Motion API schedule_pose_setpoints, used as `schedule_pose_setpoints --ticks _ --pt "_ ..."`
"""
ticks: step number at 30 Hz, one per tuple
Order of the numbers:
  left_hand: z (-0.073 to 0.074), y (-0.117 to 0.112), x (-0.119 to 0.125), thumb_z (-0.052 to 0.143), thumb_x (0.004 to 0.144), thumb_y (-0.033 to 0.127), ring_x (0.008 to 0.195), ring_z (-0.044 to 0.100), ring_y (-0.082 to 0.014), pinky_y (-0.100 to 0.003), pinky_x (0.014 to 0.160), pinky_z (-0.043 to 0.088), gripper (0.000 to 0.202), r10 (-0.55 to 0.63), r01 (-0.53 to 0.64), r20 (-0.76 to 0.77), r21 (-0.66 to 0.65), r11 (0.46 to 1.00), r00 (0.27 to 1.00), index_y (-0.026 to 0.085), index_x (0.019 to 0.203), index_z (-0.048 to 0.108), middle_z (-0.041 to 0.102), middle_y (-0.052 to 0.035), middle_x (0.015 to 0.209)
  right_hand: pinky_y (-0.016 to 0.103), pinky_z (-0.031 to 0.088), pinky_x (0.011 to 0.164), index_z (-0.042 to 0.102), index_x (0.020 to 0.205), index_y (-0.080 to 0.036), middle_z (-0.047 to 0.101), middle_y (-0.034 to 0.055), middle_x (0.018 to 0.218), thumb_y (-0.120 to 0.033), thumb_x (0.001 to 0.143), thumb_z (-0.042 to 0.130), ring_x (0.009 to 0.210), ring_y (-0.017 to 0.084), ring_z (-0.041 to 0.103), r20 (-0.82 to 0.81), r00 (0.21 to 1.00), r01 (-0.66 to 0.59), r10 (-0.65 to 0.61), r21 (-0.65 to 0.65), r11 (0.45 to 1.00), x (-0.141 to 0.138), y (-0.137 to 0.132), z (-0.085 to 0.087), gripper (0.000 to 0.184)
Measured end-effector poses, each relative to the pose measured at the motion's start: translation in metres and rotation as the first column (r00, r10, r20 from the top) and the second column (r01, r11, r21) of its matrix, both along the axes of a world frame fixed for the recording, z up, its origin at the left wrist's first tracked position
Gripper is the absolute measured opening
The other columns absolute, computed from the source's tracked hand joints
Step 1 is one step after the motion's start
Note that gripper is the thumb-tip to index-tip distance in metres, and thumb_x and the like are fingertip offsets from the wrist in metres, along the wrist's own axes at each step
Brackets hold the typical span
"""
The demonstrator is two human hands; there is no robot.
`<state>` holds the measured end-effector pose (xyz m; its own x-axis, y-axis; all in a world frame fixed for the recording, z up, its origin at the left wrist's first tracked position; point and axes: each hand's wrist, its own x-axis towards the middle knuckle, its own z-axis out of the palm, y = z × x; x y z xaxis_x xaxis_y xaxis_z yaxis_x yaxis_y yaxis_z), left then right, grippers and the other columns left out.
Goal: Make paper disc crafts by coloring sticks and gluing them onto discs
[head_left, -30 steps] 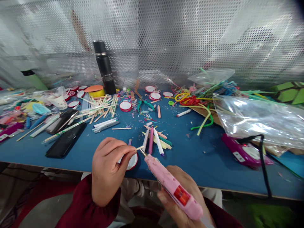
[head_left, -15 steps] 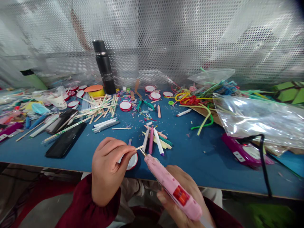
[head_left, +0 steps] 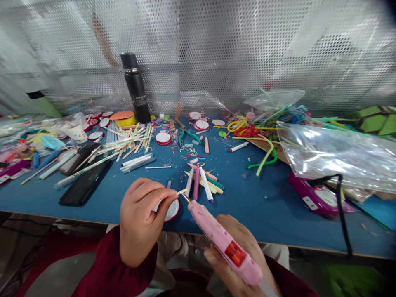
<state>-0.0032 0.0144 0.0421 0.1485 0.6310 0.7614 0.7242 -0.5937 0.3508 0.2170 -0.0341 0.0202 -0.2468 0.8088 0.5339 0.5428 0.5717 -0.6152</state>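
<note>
Between thumb and fingertips, my left hand (head_left: pixel 145 218) pinches a short pale wooden stick (head_left: pixel 182 192) whose free end points right. My right hand (head_left: pixel 238 247) is wrapped round a pink hot glue gun (head_left: pixel 224 241) with a red switch on its body. The metal nozzle of the gun is at the stick's end; whether they touch is hard to tell. Under my left fingers lies a round white lid with a red rim (head_left: pixel 172 211), partly hidden. Just beyond the nozzle, several markers (head_left: pixel 196 183) lie in a loose heap.
A tall black bottle (head_left: pixel 136 88) stands at the back before a perforated metal screen (head_left: pixel 210 49). Wooden sticks (head_left: pixel 131 140), phones (head_left: pixel 85 181) and pens (head_left: pixel 137 161) lie left. Right are a clear plastic bag (head_left: pixel 334 152), pipe cleaners (head_left: pixel 267 154) and a purple device (head_left: pixel 318 198) with a black strap.
Almost nothing differs. Both hands, the stick and the glue gun hold nearly the same position, with only a tiny shift of the view.
</note>
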Motion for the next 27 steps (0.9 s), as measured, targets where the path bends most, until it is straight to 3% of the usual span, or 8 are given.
schedule_pose_setpoints --ticks 5,11,17,23,27 --pt "0.001 -0.001 0.002 0.075 0.089 0.014 0.080 0.064 -0.0157 -0.031 0.078 0.051 0.008 -0.008 0.008 0.026 -0.018 1.000 1.000 0.021 0.086 0.078 0.076 -0.0021 0.084 0.030 0.055 0.059 0.061 0.078 -0.021 0.060 0.0018 0.070 -0.050 0.100 0.055 0.063 0.017 0.062 0.015 1.000 -0.014 0.015 -0.043 0.999 0.002 0.000 -0.002 0.037" --pt "0.003 -0.002 0.004 0.076 0.088 0.014 0.078 0.063 -0.0150 -0.030 0.076 0.050 0.007 -0.012 0.015 0.063 -0.045 0.999 0.998 0.020 0.084 0.077 0.074 -0.0015 0.081 0.032 0.059 0.065 0.064 0.082 -0.022 0.066 0.0043 0.079 -0.047 0.099 0.059 0.070 0.019 0.066 -0.010 1.000 0.005 -0.005 0.018 1.000 0.005 0.000 -0.010 0.031" --pt "0.005 -0.003 0.005 0.074 0.089 0.015 0.079 0.063 -0.0150 -0.029 0.076 0.050 0.008 -0.012 0.020 0.097 -0.082 0.996 0.995 0.020 0.083 0.076 0.073 -0.0010 0.081 0.028 0.056 0.058 0.061 0.076 -0.023 0.065 0.0016 0.073 -0.054 0.100 0.056 0.065 0.017 0.065 -0.030 0.999 0.042 -0.042 0.001 0.999 0.000 0.001 -0.001 0.040" --pt "0.006 -0.002 0.004 0.074 0.089 0.016 0.081 0.064 -0.0157 -0.030 0.077 0.050 0.007 0.027 -0.018 0.121 -0.072 0.997 0.992 0.020 0.083 0.076 0.072 -0.0016 0.082 0.028 0.057 0.064 0.062 0.092 -0.025 0.071 0.0027 0.086 -0.050 0.101 0.055 0.076 0.018 0.070 -0.024 0.994 0.112 -0.110 0.142 0.983 0.003 -0.002 0.002 0.028" --pt "0.004 -0.001 0.001 0.075 0.089 0.016 0.082 0.064 -0.0158 -0.030 0.077 0.051 0.007 0.036 -0.030 0.107 -0.062 0.998 0.994 0.020 0.084 0.076 0.072 -0.0019 0.083 0.029 0.053 0.062 0.059 0.093 -0.024 0.068 0.0034 0.084 -0.041 0.102 0.054 0.073 0.019 0.067 0.101 0.979 0.157 -0.176 0.172 0.973 0.022 0.000 0.004 0.019"
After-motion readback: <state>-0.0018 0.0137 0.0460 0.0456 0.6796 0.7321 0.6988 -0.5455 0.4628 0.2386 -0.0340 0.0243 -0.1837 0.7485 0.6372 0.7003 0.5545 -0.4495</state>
